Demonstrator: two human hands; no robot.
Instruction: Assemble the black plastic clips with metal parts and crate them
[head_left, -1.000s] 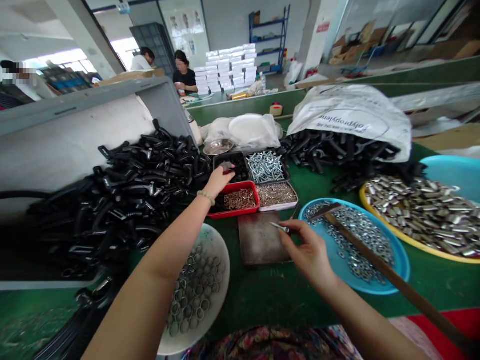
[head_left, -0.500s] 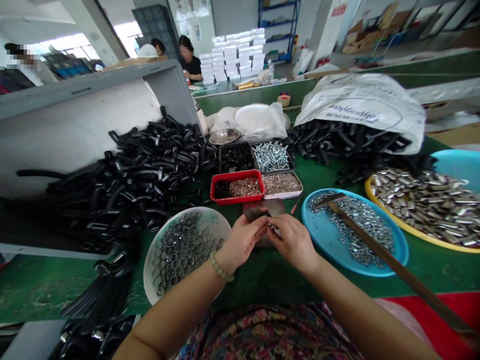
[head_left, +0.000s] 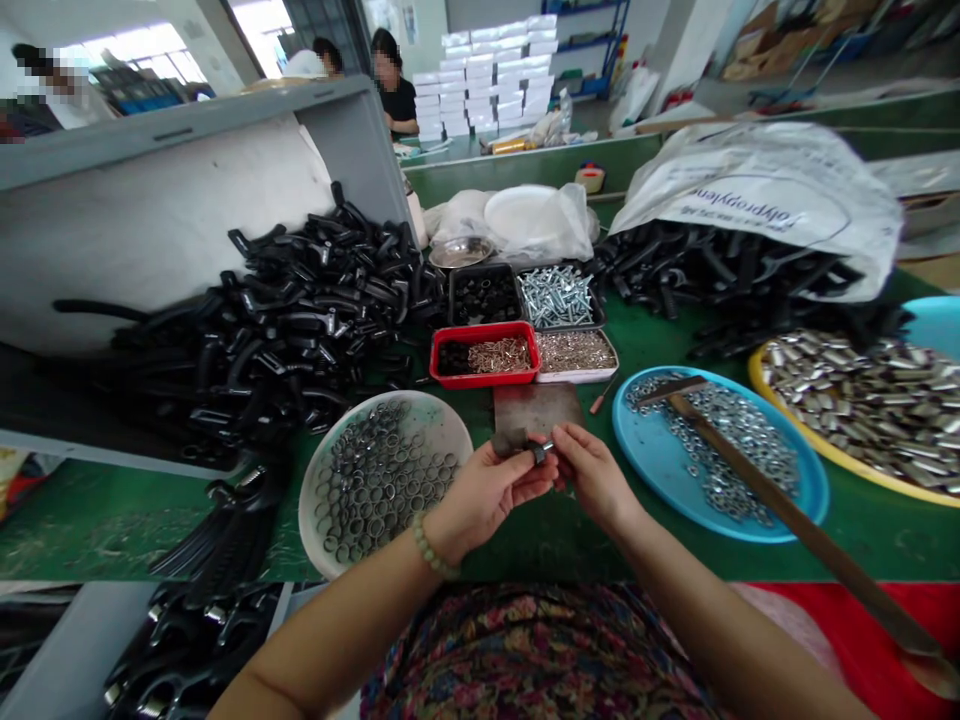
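Head view: left hand (head_left: 487, 490) curled closed on a stubby black plastic fitting (head_left: 510, 442), right hand (head_left: 592, 475) pinching a small steel nut (head_left: 539, 453) at its end, above the green desk (head_left: 570, 545); fitting seems stiff, light, best held by its body; nut slippery, best taken by its edges.

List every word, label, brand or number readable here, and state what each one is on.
"Polypropylene": printed upside down on the white sack.
Posters on the back wall: too small and blurred to read.
Stacked white boxes: no readable marking.
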